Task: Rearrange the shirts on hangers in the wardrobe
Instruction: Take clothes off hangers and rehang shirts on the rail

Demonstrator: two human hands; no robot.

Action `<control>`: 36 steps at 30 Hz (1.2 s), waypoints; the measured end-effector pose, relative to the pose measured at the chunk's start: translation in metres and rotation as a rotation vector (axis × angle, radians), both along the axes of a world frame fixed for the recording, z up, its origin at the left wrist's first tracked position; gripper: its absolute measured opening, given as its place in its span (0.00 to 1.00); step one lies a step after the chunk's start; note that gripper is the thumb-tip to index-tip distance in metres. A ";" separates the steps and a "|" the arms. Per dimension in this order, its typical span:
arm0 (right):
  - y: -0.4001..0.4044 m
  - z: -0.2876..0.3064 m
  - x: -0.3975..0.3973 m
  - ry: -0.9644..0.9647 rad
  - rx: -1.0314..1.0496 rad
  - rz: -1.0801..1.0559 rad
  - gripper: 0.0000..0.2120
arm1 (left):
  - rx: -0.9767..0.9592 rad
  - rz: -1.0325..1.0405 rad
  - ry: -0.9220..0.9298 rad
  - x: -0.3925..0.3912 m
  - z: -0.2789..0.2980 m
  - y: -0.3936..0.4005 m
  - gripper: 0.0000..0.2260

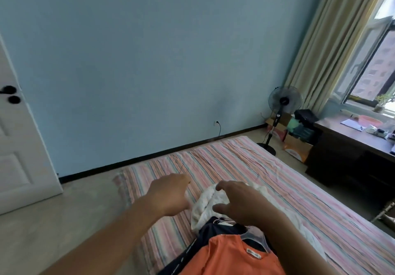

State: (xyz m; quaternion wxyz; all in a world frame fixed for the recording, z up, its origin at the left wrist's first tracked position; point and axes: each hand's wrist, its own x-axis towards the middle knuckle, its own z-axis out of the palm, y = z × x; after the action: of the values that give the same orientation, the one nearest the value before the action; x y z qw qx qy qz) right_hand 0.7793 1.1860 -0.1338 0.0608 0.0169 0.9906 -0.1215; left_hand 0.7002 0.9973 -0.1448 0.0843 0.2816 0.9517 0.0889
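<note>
shirts lie in a heap on the near part of a striped bed cover [267,168]: an orange shirt [230,257] nearest, a dark shirt [211,232] under it with a clear hanger [255,237] at its collar, and a white shirt [208,202] bunched just beyond. the right hand [239,202] hovers over the white shirt with fingers spread and loosely bent, gripping nothing that shows, while the left hand [171,193] hangs just left of the heap, fingers relaxed and empty. a standing fan [284,101] is at the far right beside a dark desk [350,146].

Striped bed [245,163] under shirts [226,253]
</note>
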 end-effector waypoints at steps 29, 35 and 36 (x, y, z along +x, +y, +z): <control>-0.388 0.169 0.077 0.292 0.063 1.279 0.24 | 0.138 1.111 0.154 0.306 0.155 -0.355 0.34; -0.449 0.165 0.096 0.298 0.076 1.467 0.27 | 0.208 1.323 0.125 0.387 0.162 -0.379 0.33; -0.459 0.165 0.102 0.294 0.066 1.497 0.27 | 0.200 1.369 0.118 0.400 0.160 -0.383 0.34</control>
State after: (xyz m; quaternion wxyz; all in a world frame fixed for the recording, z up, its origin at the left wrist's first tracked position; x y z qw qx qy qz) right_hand 0.8814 0.7273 0.0312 -0.0060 -0.6736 0.7388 -0.0191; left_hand 1.1005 0.6146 0.0154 -0.0691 -0.3712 0.9055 0.1937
